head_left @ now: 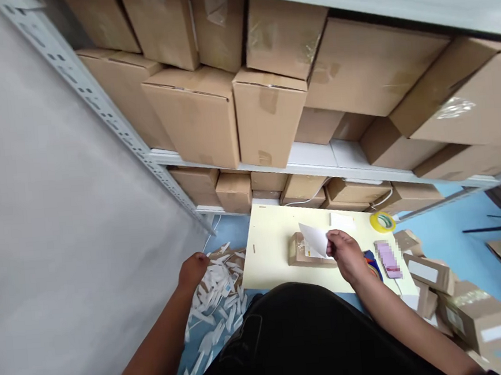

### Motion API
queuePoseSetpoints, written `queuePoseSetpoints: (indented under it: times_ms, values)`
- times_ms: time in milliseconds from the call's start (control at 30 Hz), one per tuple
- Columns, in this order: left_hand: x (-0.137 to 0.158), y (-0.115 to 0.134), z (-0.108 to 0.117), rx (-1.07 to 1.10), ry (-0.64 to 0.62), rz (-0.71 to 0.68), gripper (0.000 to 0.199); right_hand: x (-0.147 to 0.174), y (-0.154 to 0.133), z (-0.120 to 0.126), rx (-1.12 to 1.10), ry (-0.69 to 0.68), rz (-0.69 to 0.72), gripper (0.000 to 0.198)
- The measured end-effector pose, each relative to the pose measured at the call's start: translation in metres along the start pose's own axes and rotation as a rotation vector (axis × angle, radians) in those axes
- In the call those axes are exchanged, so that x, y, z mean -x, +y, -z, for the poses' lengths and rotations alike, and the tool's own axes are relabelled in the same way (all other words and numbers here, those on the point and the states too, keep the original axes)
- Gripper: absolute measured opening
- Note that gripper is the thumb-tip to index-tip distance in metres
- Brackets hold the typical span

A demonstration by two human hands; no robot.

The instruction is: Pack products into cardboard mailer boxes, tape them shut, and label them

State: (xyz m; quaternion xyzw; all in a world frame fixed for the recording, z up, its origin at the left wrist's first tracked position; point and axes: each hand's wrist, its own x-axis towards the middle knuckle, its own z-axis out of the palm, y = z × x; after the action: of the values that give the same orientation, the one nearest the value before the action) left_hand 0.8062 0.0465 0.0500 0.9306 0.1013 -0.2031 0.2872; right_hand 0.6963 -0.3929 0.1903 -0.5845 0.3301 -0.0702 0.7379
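Paper [313, 237], probably light, easily creased and best taken by its edge, is hanging over a carton [298, 254], right hand [344, 252] pinching it, left hand [194, 271] hovering apart near white scraps [217, 282], grip unclear.

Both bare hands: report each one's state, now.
Left hand: fingers curled closed; whether it holds anything cannot be told.
Right hand: closed, pinching a thin white paper sheet.

Stockroom packing area, boxes [271, 116] on metal shelving [82, 91], tape roll [392, 222]
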Motion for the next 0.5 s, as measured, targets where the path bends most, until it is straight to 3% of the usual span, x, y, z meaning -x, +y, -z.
queuePoseSetpoints:
  times_ms: [133, 267, 333, 400, 500]
  values:
    - [0.026, 0.077, -0.02, -0.013, 0.026, -0.344, 0.02, 0.011, 0.006, -0.001, -0.02, -0.009, -0.032, 0.028]
    - [0.092, 0.169, -0.041, 0.01, -0.058, -0.765, 0.018, 0.017, 0.011, -0.002, -0.033, -0.014, -0.07, 0.028]
    - [0.12, 0.208, -0.052, -0.072, -0.022, -0.977, 0.016, 0.018, 0.011, -0.001, -0.05, -0.014, -0.083, 0.028]
    - [0.138, 0.237, -0.063, -0.185, 0.038, -1.132, 0.02, 0.019, 0.011, 0.001, -0.068, -0.028, -0.089, 0.027]
    - [0.147, 0.263, -0.078, -0.351, 0.084, -1.237, 0.014, 0.021, 0.011, 0.007, -0.109, -0.058, -0.112, 0.026]
